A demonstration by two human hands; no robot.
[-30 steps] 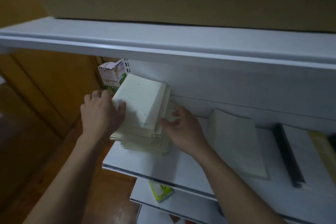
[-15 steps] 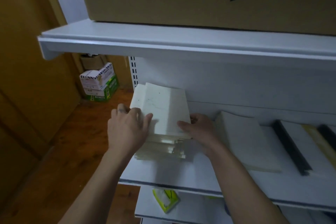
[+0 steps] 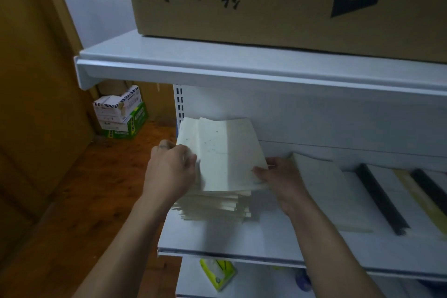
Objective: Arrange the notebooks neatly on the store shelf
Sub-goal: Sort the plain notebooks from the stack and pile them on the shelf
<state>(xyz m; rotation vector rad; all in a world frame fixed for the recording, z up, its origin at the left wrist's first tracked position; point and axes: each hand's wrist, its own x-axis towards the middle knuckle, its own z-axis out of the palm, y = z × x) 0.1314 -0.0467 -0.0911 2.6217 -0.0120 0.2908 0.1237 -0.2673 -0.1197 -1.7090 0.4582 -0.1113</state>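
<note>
A stack of cream notebooks (image 3: 225, 159) sits at the left end of the white store shelf (image 3: 242, 239), its lower edges uneven. My left hand (image 3: 170, 173) grips the stack's left side, fingers curled round the edge. My right hand (image 3: 278, 174) grips the stack's right side, thumb on the top cover. Just right of my right hand lies another cream notebook pile (image 3: 326, 191), flat on the shelf.
Dark-spined notebooks (image 3: 382, 201) lie further right. The upper shelf (image 3: 242, 72) overhangs closely and carries a large cardboard box (image 3: 278, 0). Small boxes (image 3: 121, 113) stand on the wooden floor at left. A yellow-green pack (image 3: 217, 273) lies on the shelf below.
The view has shifted so the shelf sits further right and lower. Both hands stay on the stack's sides; the right hand has closed in against the stack, which now looks squarer.
</note>
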